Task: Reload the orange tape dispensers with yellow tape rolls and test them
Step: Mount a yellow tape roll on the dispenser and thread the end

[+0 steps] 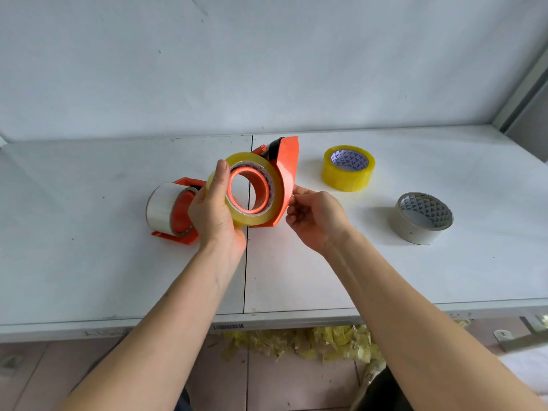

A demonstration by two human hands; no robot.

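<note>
While broad bare counter (89,277) lay toward its near edge, the orange dispenser (286,173), yellow roll (252,188) loaded, was gripped above it by the left hand (213,209); its edge was pinched by the right hand (314,218).

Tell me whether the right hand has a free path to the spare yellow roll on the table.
Probably yes. The right hand pinches at the held dispenser's edge, and only bare table lies between it and the yellow roll.
</note>
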